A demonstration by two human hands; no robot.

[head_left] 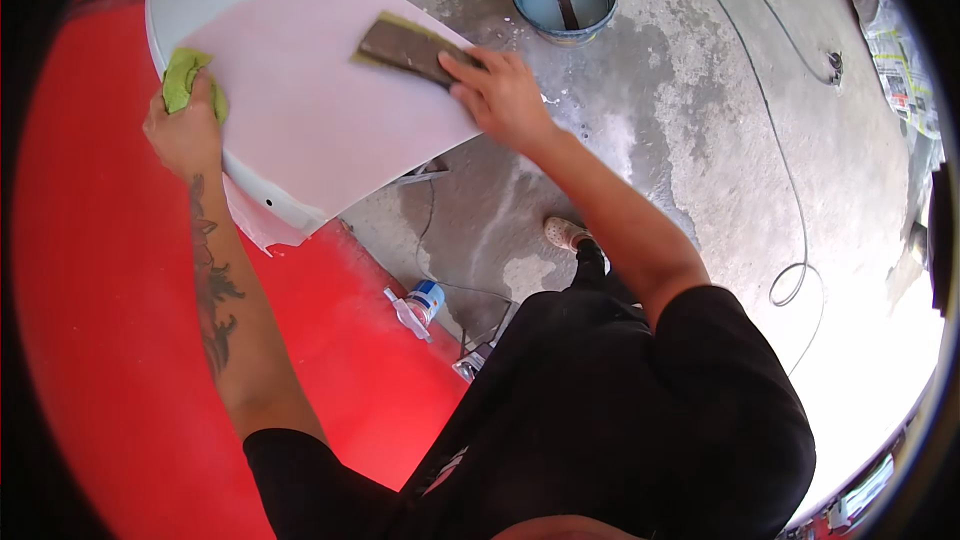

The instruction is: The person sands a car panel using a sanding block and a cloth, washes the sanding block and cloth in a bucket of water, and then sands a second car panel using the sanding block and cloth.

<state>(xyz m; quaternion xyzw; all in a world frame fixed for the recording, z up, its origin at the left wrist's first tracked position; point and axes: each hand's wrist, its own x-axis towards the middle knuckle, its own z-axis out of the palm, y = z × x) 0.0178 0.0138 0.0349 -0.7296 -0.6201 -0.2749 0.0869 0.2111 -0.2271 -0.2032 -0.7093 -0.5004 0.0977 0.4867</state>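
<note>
A large curved panel, white with a pinkish middle, fills the upper left of the head view. My right hand grips one end of a dark sanding block with yellowish edges. The block lies against the panel's surface near its right edge; slight blur surrounds the hand. On the panel's left edge, my left hand is closed around a yellow-green cloth. The fingertips of that hand are partly hidden by the cloth.
A dark bucket of cloudy water stands on the wet concrete floor, with a dark bar in it. A thin cable loops across the floor at right. Below the panel are a red surface and a blue-and-white can.
</note>
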